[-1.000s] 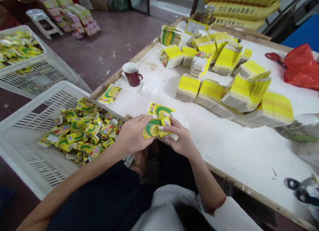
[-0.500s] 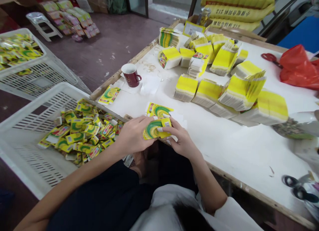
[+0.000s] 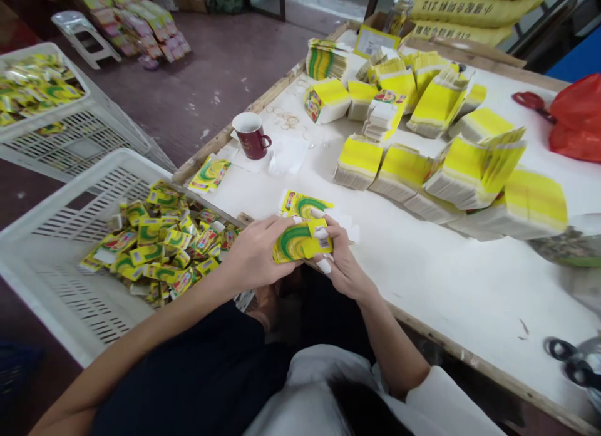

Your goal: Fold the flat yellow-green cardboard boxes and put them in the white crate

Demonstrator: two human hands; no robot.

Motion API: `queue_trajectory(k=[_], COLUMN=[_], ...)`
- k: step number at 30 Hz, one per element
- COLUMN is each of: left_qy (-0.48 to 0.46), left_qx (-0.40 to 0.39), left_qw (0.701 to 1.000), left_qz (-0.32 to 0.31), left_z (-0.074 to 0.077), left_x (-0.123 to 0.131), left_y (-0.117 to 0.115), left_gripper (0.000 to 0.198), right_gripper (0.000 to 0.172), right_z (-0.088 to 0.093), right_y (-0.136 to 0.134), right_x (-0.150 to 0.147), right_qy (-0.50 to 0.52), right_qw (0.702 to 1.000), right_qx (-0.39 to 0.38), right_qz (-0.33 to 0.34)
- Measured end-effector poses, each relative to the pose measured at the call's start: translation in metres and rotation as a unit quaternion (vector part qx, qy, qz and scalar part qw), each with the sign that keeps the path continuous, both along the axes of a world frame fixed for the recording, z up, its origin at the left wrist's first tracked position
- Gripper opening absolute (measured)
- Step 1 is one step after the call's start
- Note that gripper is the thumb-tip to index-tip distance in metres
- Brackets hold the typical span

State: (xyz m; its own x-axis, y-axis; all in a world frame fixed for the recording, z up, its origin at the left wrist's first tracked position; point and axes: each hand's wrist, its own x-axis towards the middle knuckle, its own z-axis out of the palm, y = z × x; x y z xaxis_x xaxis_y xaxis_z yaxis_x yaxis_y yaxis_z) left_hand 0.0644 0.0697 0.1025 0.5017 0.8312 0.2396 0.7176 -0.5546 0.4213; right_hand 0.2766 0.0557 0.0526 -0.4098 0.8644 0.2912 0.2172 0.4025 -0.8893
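Note:
A small yellow and green box (image 3: 295, 242) is held between both hands at the near edge of the white table. My left hand (image 3: 257, 251) wraps its left side. My right hand (image 3: 344, 260) grips the end with the barcode, with white covers on some fingertips. Just beyond lies a flat yellow and green carton (image 3: 305, 204) on the table. Several yellow boxes (image 3: 162, 251) fill part of the white crate (image 3: 51, 267) to the left.
A maroon mug (image 3: 252, 138) stands near the left table edge. Stacks of yellow cartons (image 3: 359, 157) cover the far side. Red scissors (image 3: 528, 100), a red bag (image 3: 577, 119) and black-handled scissors (image 3: 575, 364) lie to the right. Another filled crate (image 3: 79, 126) is at far left.
My right fingers have shifted on the barcode end of the box, with the thumb now lower. The view has turned slightly, moving the table items to the right.

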Motion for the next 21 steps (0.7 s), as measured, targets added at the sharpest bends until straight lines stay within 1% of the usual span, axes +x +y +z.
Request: queue_trajectory(k=[3, 7, 11, 12, 13, 14, 16, 17, 18, 19, 20, 21], left_qy=[0.044, 0.076, 0.107, 0.129, 0.157, 0.190, 0.266, 0.306, 0.342, 0.365, 0.371, 0.360], left_qx=[0.008, 0.030, 0.008, -0.001, -0.008, -0.011, -0.002, 0.006, 0.014, 0.014, 0.007, -0.009], left_qw=[0.999, 0.997, 0.994, 0.992, 0.988, 0.982, 0.964, 0.951, 0.938, 0.928, 0.925, 0.929], left_qz=[0.002, -0.008, -0.015, -0.016, -0.016, -0.013, 0.010, 0.033, 0.057, 0.073, 0.085, 0.085], left_z=[0.002, 0.006, 0.014, 0.016, 0.018, 0.018, 0.016, 0.013, 0.011, 0.008, 0.006, 0.005], left_x=[-0.003, -0.008, -0.017, -0.023, -0.031, -0.041, -0.065, -0.077, -0.088, -0.095, -0.100, -0.100], left_y=[0.002, 0.003, 0.003, 0.003, 0.003, 0.002, 0.001, 0.001, 0.000, -0.001, -0.001, -0.002], left_gripper=[0.048, 0.048, 0.049, 0.048, 0.047, 0.046, 0.044, 0.044, 0.044, 0.046, 0.049, 0.053], right_gripper=[0.037, 0.054, 0.077, 0.080, 0.077, 0.068, 0.041, 0.030, 0.022, 0.018, 0.017, 0.018], right_z=[-0.003, -0.003, -0.002, -0.002, -0.002, -0.002, -0.004, -0.005, -0.007, -0.009, -0.011, -0.013], right_y=[-0.003, -0.006, -0.007, -0.006, -0.004, -0.002, 0.003, 0.006, 0.009, 0.011, 0.014, 0.016], right_x=[-0.014, -0.026, -0.019, -0.014, -0.008, -0.001, 0.014, 0.020, 0.024, 0.027, 0.028, 0.027], right_qy=[-0.015, -0.027, 0.029, 0.035, 0.033, 0.023, -0.014, -0.042, -0.073, -0.104, -0.134, -0.160], right_qw=[1.000, 0.998, 0.999, 0.999, 0.999, 0.997, 0.988, 0.981, 0.972, 0.964, 0.956, 0.950], right_qx=[0.016, 0.032, -0.006, -0.007, -0.001, 0.011, 0.033, 0.041, 0.046, 0.052, 0.055, 0.059], right_qz=[-0.022, -0.035, -0.015, -0.021, -0.038, -0.067, -0.147, -0.186, -0.217, -0.240, -0.255, -0.263])
